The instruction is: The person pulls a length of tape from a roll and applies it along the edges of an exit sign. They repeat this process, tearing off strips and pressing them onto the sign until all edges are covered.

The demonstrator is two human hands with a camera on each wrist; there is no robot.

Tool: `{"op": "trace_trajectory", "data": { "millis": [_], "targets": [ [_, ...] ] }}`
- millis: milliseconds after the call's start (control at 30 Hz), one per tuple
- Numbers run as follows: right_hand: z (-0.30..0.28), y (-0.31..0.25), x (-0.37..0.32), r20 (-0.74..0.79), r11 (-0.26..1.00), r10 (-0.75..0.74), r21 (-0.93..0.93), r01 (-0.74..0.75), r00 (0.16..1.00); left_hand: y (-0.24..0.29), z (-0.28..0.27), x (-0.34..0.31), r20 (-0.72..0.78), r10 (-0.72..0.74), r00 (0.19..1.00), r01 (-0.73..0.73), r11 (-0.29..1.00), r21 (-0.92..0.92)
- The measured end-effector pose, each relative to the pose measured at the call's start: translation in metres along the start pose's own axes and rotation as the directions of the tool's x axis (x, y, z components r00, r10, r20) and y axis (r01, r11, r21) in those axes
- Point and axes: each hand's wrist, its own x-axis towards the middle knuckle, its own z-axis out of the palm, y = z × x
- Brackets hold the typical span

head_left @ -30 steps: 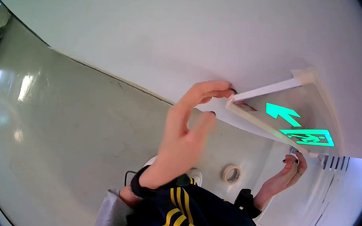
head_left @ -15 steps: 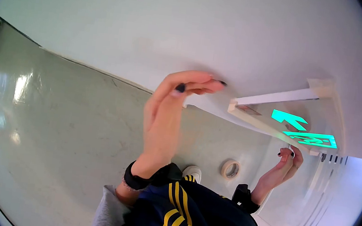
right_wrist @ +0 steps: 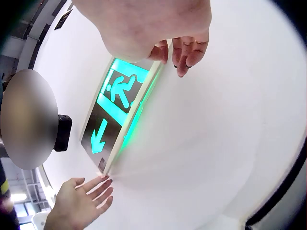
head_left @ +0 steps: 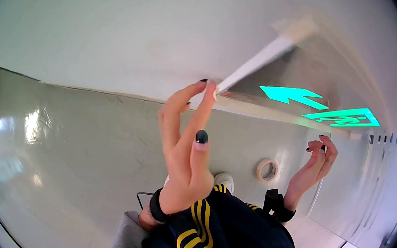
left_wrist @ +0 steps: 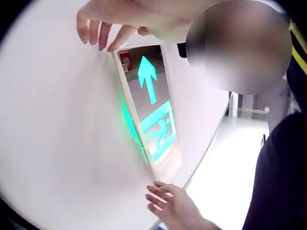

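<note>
A lit exit sign (head_left: 294, 94) with a green arrow and running figure hangs on the white wall. Pale tape (head_left: 297, 28) covers its far upper corner in the head view, and a pale border runs along its edges. My left hand (head_left: 185, 147) touches the sign's near left corner with extended fingertips, its thumb apart. In the left wrist view, the right hand (left_wrist: 177, 206) has its fingertips right at the opposite end of the sign, fingers loosely bent. The right wrist view shows both ends of the sign (right_wrist: 112, 108) between the two hands.
A roll of tape (head_left: 260, 171) lies on the grey shiny floor (head_left: 96, 146) below the right hand. The white wall (head_left: 121, 25) runs behind the sign. A shoe (head_left: 224, 180) and dark trousers with yellow stripes (head_left: 201, 223) show beneath the arms.
My left hand came away from the sign's corner, then returned to touch it. In the head view the sign has shifted left and looks larger. The right hand stays near its end.
</note>
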Motion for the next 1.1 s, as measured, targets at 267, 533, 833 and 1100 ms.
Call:
{"op": "trace_trajectory", "data": {
  "millis": [267,533,833,1100],
  "targets": [
    [-0.012,0.006,0.000,-0.004,0.998,0.020,-0.058,-0.020,1.000,0.026,-0.003,0.012,-0.008,0.042,0.999,-0.037,0.942,0.334],
    [-0.054,0.017,0.016,-0.095,0.998,-0.020,-0.064,0.014,0.995,0.062,0.015,0.032,-0.353,0.104,0.930,-0.098,0.995,0.033],
    [-0.078,0.040,0.051,-0.078,0.968,0.245,0.068,-0.240,0.966,0.011,0.007,-0.002,-0.184,-0.100,0.978,0.146,0.956,0.253],
    [-0.067,0.030,0.047,-0.121,0.995,0.083,0.061,-0.076,0.989,0.004,0.012,-0.007,-0.156,-0.134,0.979,0.186,0.899,0.397]
  ]
}}
